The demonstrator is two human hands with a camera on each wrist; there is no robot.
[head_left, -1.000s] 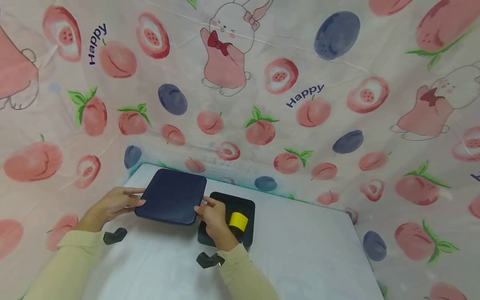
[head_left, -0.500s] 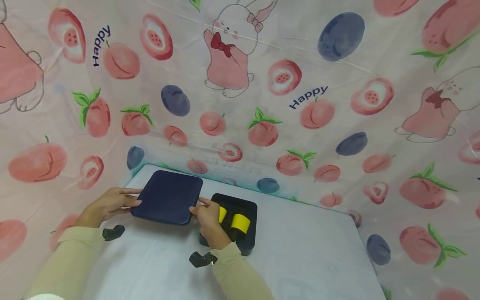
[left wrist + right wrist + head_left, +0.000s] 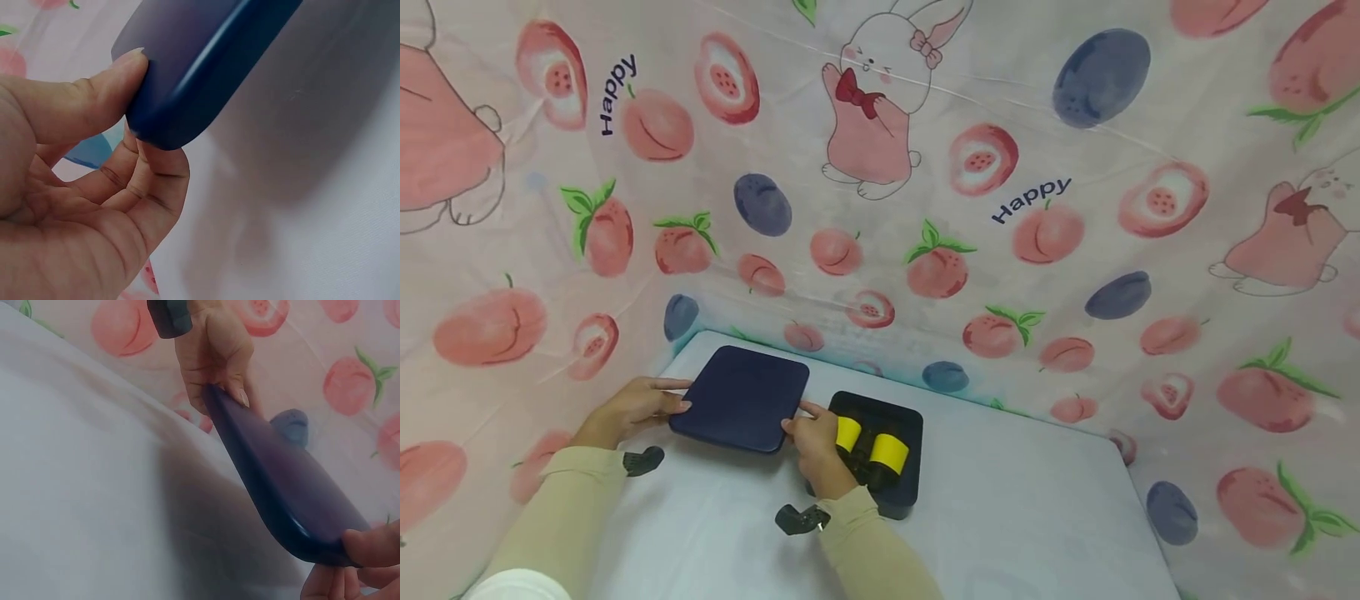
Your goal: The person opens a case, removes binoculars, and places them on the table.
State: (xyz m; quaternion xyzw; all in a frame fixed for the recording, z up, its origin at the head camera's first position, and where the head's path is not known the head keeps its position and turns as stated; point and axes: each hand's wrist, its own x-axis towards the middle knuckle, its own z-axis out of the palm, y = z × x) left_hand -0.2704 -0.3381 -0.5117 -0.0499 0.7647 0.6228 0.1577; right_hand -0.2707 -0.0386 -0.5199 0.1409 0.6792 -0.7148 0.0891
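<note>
Gripping the navy lid between them, left hand and right hand hold it beside the black case containing yellow-capped binoculars.

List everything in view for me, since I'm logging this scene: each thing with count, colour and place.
Lid: one, dark navy, held off the table at its left part.
Box: one, black, open, right of the lid on the table.
Yellow-capped items: two, yellow ends on black bodies, inside the box.
Table: one, white cloth cover.
Backdrop: one, pink with peaches, plums and rabbits, behind and beside the table.
Left hand: pinches the lid's left edge.
Right hand: pinches the lid's right corner.
Sleeves: two, pale yellow, near edge.
</note>
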